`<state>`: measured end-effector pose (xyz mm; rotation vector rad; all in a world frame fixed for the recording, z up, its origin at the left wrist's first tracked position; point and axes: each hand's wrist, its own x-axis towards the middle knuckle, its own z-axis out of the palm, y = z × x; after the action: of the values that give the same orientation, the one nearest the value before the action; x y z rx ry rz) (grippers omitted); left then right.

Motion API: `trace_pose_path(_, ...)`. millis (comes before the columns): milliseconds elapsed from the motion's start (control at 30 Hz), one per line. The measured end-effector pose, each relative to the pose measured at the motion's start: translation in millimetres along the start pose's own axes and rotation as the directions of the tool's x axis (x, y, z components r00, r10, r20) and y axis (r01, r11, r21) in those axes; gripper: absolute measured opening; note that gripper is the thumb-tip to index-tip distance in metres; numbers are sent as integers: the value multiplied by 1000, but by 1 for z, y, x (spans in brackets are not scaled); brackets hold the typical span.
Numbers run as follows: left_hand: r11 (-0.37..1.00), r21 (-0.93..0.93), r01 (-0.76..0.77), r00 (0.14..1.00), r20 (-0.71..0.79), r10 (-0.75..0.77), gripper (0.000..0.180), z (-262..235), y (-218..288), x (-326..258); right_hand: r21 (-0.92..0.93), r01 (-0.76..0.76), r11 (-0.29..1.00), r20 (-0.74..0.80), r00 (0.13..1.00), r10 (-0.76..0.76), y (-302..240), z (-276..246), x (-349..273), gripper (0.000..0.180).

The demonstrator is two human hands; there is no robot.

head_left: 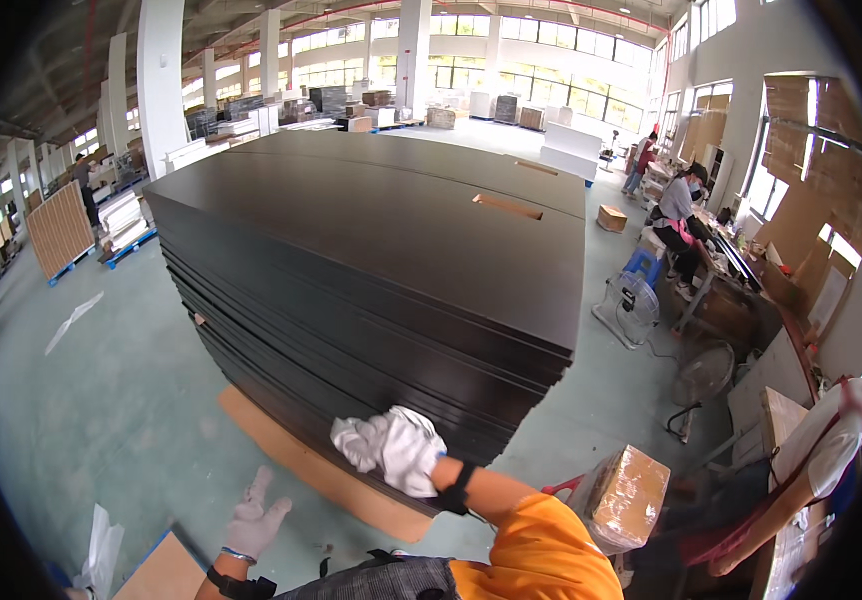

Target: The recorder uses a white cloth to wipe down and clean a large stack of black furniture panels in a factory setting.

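A tall stack of dark panels stands in front of me. My right hand, in a white glove, presses a bunched white cloth against the lower near side of the stack. Glove and cloth are close in colour, so the fingers are hard to make out. My left hand, also gloved in white, hangs over the floor to the left of the stack. Its fingers are stretched out and it holds nothing. Beneath the stack a brown board sticks out along the near edge.
At my right stand a taped carton and a person with a bare forearm. Two floor fans, one of them a silver fan, are by a cluttered workbench with a seated person. A brown board lies at lower left.
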<state>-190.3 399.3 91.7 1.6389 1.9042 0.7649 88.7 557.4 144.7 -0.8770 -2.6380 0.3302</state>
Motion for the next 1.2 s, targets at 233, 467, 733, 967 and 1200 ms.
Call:
trace_pose_path(233, 903, 54, -427, 892, -140, 430, 74, -45, 13, 106, -51, -102, 994, -526, 848, 60, -11, -83, -81, 49)
trace_pose_path(467, 361, 577, -733, 213, -310, 927, 67, -129, 153, 250, -170, -796, 581, -967, 248, 57, -28, -68, -75, 54)
trace_pose_path(733, 334, 609, -720, 130, -355, 926, 36, -140, 155, 340, -75, -501, 862, -876, 446, 183, -3, -8, 94, 44)
trace_pose_path(967, 246, 463, -852, 112, -297, 948, 29, -159, 145, 349, -588, -51, 807, -530, 778, -337, -8, 5, 206, 51)
trace_pose_path(1200, 227, 491, -841, 13, -401, 916, 30, -147, 136, 360, 84, -858, 507, -991, -126, -49, -48, -92, 50, 52)
